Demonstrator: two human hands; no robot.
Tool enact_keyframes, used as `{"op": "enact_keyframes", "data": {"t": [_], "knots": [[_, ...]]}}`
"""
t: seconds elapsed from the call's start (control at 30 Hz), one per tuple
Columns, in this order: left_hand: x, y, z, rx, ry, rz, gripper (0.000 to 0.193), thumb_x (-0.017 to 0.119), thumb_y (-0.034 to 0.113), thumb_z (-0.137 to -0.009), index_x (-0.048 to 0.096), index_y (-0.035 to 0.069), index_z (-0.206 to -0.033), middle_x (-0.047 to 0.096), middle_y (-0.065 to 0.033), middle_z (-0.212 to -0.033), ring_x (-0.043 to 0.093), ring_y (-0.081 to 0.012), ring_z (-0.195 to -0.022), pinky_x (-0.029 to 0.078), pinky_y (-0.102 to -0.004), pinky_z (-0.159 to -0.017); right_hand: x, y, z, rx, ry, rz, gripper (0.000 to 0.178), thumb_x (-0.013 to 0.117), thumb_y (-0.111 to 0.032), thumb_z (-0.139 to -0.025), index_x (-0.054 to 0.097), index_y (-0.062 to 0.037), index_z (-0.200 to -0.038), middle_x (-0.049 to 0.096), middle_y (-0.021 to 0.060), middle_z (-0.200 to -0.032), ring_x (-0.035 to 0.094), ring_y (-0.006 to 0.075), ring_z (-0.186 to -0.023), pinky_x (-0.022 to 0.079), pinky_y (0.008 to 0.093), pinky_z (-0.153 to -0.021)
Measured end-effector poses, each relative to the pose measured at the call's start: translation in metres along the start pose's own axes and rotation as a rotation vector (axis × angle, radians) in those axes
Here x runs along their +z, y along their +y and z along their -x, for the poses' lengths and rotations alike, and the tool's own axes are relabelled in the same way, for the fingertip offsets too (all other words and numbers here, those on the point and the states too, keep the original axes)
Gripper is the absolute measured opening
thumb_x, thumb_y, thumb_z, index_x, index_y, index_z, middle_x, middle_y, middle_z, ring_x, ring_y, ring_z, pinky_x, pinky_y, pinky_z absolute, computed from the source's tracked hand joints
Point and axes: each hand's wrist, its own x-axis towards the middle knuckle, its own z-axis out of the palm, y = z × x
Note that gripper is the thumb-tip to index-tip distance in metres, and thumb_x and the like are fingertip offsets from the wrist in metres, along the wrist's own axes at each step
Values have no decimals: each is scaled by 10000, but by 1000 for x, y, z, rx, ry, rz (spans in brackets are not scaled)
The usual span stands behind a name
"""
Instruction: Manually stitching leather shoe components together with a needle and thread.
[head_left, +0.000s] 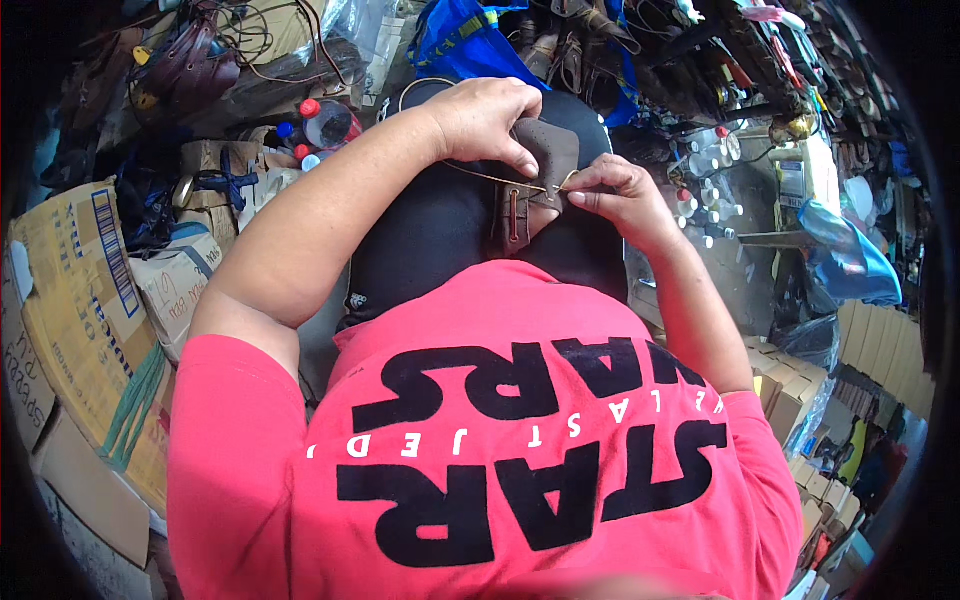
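A brown leather shoe upper [547,150] rests over my lap, with a reddish lace [514,215] threaded through eyelets on its lower left part. My left hand [490,120] grips its upper left edge, thumb on top and fingers curled behind. A thin tan cord [500,180] crosses the leather and loops out to the left, passing behind my left wrist. At the right edge, my right hand [617,195] pinches the cord between thumb and forefinger, close to the stitching spot. Whether a needle is in that pinch is too small to tell.
Bottles with red and blue caps [330,125] stand left of my knees; more clear bottles [708,190] stand at the right. Cardboard boxes [85,320] pile up on the left. A blue bag [465,40] and hanging leather pieces [560,55] lie ahead.
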Motion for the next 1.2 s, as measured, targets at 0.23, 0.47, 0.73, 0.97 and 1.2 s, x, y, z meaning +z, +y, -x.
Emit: {"op": "enact_keyframes", "data": {"t": [0.23, 0.47, 0.73, 0.97, 1.2], "knots": [[0, -2, 0, -29, -4, 7, 571, 862, 368, -575, 597, 26, -947, 620, -152, -941, 601, -328, -935, 479, -383, -796, 16, -11, 3, -70, 168, 348, 119, 771, -105, -769, 746, -88, -884, 629, 11, -786, 575, 120, -749, 453, 272, -711], [0, -4, -2, -5, 3, -2, 573, 863, 380, -573, 599, 35, -947, 624, -147, -943, 605, -325, -920, 481, -381, -786, 0, -2, -1, -45, 17, 67, 137, 745, -85, -797, 738, -72, -933, 632, 13, -824, 581, 109, -826, 466, 273, -763], [9, 4, 0, -4, 86, -48, 533, 845, 374, -582, 581, 41, -903, 613, -139, -897, 610, -325, -896, 481, -414, -750, 22, -1, 1, 24, 170, 45, 127, 765, -119, -779, 694, -25, -826, 613, 21, -764, 573, 116, -757, 442, 262, -737], [-3, 15, 37, 27, 259, -52, 401, 644, 59, -795, 543, 61, -1183, 526, -178, -1115, 575, -333, -1000, 473, -389, -870, 28, -20, 10, -221, 237, 382, 111, 740, -145, -774, 704, -102, -870, 582, 67, -730, 579, 264, -718, 425, 353, -679], [3, 36, 72, -33, 327, 189, 248, 645, -38, -804, 718, 98, -999, 549, -76, -832, 589, -193, -783, 482, -291, -719, 12, -13, 5, -175, 129, 405, 235, 671, -59, -805, 736, -167, -1002, 561, 50, -767, 569, 219, -787, 442, 348, -705]]}}
